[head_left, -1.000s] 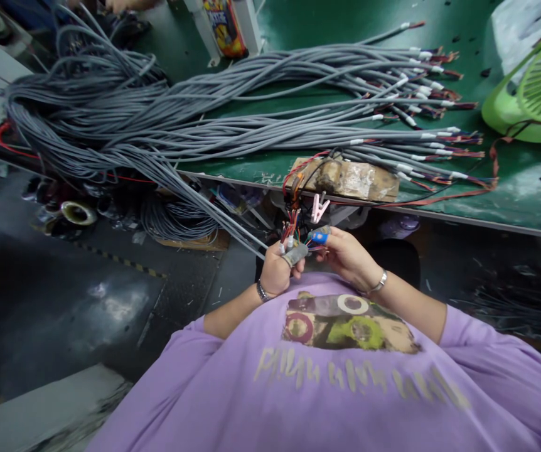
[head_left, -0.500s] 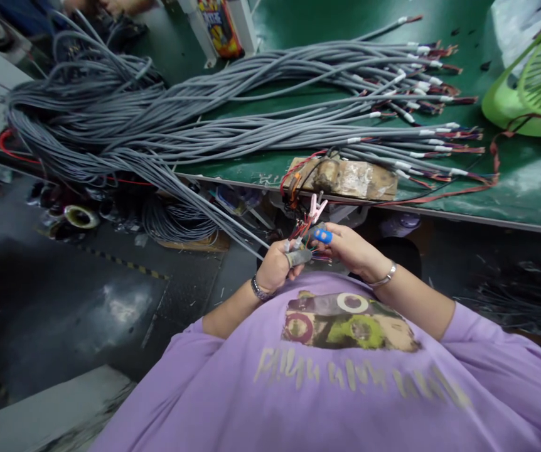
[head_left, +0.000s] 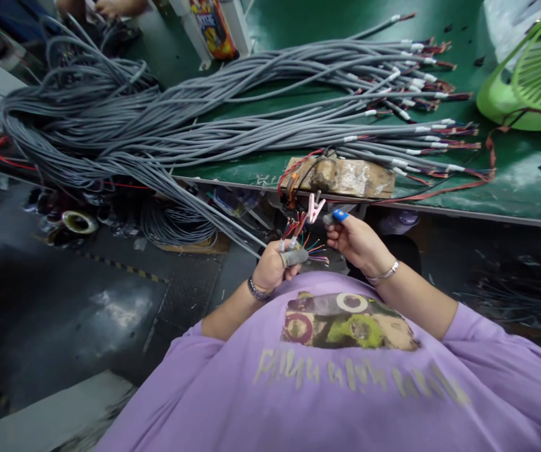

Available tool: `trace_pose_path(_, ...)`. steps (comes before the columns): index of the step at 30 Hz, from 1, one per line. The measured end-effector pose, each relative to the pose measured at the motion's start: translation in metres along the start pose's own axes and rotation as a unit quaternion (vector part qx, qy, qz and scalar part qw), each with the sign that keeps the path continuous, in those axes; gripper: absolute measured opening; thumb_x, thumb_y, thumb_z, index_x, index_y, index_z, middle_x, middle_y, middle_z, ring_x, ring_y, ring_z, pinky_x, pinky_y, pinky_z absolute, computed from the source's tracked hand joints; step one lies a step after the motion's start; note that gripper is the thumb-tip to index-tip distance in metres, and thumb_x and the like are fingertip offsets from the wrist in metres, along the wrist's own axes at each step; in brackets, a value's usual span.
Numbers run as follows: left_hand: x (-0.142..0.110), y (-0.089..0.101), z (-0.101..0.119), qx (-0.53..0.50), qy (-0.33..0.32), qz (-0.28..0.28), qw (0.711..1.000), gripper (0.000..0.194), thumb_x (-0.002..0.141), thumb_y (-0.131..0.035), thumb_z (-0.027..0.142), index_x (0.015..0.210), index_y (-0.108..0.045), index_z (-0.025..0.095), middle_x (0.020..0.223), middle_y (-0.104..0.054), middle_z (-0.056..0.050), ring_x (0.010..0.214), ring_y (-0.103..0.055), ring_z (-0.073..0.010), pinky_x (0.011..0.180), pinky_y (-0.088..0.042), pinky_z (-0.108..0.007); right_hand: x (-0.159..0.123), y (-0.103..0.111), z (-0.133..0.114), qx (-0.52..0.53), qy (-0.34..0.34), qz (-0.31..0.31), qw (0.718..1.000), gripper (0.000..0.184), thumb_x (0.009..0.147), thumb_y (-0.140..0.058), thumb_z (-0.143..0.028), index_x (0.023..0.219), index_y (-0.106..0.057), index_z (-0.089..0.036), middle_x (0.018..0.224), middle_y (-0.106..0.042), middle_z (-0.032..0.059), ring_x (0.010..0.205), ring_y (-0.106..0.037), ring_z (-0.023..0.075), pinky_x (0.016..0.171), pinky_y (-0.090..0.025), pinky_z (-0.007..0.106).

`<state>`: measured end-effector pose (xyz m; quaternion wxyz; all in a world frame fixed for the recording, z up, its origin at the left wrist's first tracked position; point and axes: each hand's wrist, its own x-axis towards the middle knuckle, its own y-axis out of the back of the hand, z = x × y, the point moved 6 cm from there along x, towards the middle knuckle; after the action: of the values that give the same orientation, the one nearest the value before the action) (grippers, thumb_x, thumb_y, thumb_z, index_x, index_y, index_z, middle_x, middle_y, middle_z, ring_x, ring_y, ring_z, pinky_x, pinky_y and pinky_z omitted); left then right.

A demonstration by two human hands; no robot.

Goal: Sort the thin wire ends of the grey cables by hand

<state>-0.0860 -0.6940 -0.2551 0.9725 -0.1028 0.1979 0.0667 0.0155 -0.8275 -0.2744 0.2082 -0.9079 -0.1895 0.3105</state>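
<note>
My left hand [head_left: 270,267] is closed around the ends of grey cables [head_left: 240,237], just off the table's front edge. Its thumb wears a grey finger cover. Thin coloured wires [head_left: 316,251] fan out past that thumb, and a tuft of red and dark wires [head_left: 295,225] sticks up above it. My right hand [head_left: 353,242] is a little to the right, apart from the wires. Its fingers are curled and pinched together, with a blue and a grey cover on the tips; whatever is between them is hidden. A pink clip [head_left: 315,208] is between and above the hands.
Long grey cables [head_left: 181,113] with stripped ends cover the green table [head_left: 294,19]. A worn wooden block [head_left: 364,179] lies at its front edge. A green fan [head_left: 529,88] stands at the right. Another person's hand [head_left: 110,7] shows at upper left. Coiled cable [head_left: 176,226] lies below the table.
My right hand has moved right and slightly up, away from the wires. The coloured wires now spread out in plain sight. My left hand still holds the cables, almost unmoved.
</note>
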Motion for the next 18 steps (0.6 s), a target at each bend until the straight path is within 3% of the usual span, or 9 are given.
trace_pose_path(4, 0.009, 0.002, 0.006, -0.037, 0.007, -0.026, 0.999, 0.036, 0.06, -0.078, 0.046, 0.063, -0.059, 0.016, 0.042, -0.05, 0.004, 0.028, -0.035, -0.0056, 0.028, -0.021, -0.019, 0.007, -0.006, -0.004, -0.019, -0.032, -0.033, 0.999, 0.052, 0.07, -0.072, -0.069, 0.07, -0.052, -0.021, 0.071, -0.065, 0.0025, 0.055, -0.052, 0.0106, 0.051, -0.044, 0.024)
trace_pose_path(8, 0.019, -0.001, 0.016, -0.05, 0.014, -0.057, 0.997, 0.036, 0.058, -0.079, 0.045, 0.064, -0.06, 0.015, 0.04, -0.048, 0.004, 0.026, -0.033, -0.005, 0.027, -0.019, -0.019, 0.015, -0.024, -0.011, -0.067, 0.008, -0.107, 0.992, 0.057, 0.069, -0.067, -0.076, 0.074, -0.057, -0.02, 0.074, -0.064, 0.0026, 0.056, -0.049, 0.0102, 0.052, -0.042, 0.024)
trace_pose_path(10, 0.024, -0.003, 0.019, -0.054, 0.015, -0.063, 0.996, 0.037, 0.057, -0.079, 0.045, 0.063, -0.059, 0.015, 0.04, -0.047, 0.004, 0.026, -0.033, -0.0048, 0.027, -0.019, -0.019, 0.019, -0.026, -0.015, -0.098, 0.081, -0.092, 0.988, 0.058, 0.069, -0.065, -0.079, 0.073, -0.061, -0.021, 0.07, -0.061, 0.0012, 0.055, -0.046, 0.0102, 0.052, -0.039, 0.025)
trace_pose_path(12, 0.029, -0.004, 0.02, -0.058, 0.019, -0.06, 0.996, 0.038, 0.054, -0.08, 0.044, 0.062, -0.058, 0.015, 0.041, -0.048, 0.004, 0.026, -0.033, -0.0046, 0.026, -0.019, -0.018, 0.02, -0.023, -0.02, -0.135, 0.167, -0.035, 0.976, 0.06, 0.07, -0.061, -0.081, 0.069, -0.061, -0.021, 0.066, -0.058, 0.0006, 0.056, -0.044, 0.0112, 0.054, -0.038, 0.026)
trace_pose_path(14, 0.033, -0.005, 0.02, -0.065, 0.025, -0.057, 0.996, 0.038, 0.052, -0.08, 0.043, 0.062, -0.056, 0.015, 0.041, -0.048, 0.005, 0.026, -0.033, -0.0042, 0.026, -0.019, -0.018, 0.021, -0.02, -0.019, -0.152, 0.209, 0.0, 0.966, 0.061, 0.07, -0.058, -0.083, 0.067, -0.061, -0.022, 0.063, -0.056, 0.0002, 0.057, -0.044, 0.0121, 0.055, -0.038, 0.027)
trace_pose_path(16, 0.036, -0.005, 0.02, -0.073, 0.03, -0.057, 0.995, 0.038, 0.051, -0.081, 0.042, 0.062, -0.056, 0.016, 0.041, -0.047, 0.005, 0.026, -0.033, -0.004, 0.026, -0.018, -0.018, 0.025, -0.024, -0.011, -0.125, 0.179, -0.029, 0.975, 0.063, 0.07, -0.057, -0.084, 0.069, -0.062, -0.022, 0.063, -0.056, 0.0, 0.057, -0.046, 0.0122, 0.055, -0.039, 0.027)
trace_pose_path(18, 0.037, -0.006, 0.019, -0.081, 0.032, -0.058, 0.995, 0.038, 0.052, -0.081, 0.042, 0.063, -0.056, 0.016, 0.042, -0.047, 0.006, 0.026, -0.033, -0.0041, 0.026, -0.018, -0.018, 0.028, -0.032, -0.001, -0.07, 0.108, -0.089, 0.988, 0.065, 0.069, -0.056, -0.086, 0.074, -0.063, -0.021, 0.066, -0.058, 0.0004, 0.057, -0.049, 0.0122, 0.055, -0.041, 0.027)
